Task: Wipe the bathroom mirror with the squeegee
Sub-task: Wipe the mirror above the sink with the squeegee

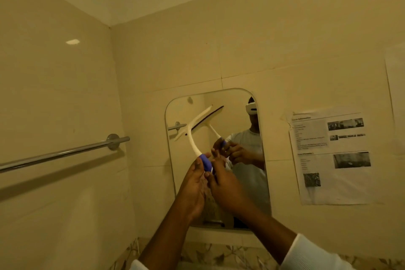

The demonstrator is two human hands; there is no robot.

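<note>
A rounded wall mirror (236,116) hangs ahead of me on the tiled wall. A white squeegee (192,129) with a blue grip lies with its blade slanted against the upper left of the glass. My left hand (195,182) holds the blue grip from the left, fingers wrapped round it. My right hand (223,184) grips the same handle from the right, just below. The mirror shows the squeegee, both hands and a person wearing a headset.
A chrome towel rail (65,151) juts from the left wall at mirror height. Printed paper sheets (331,155) are taped to the wall right of the mirror. A ledge (219,234) runs under the mirror, with patterned tiles below.
</note>
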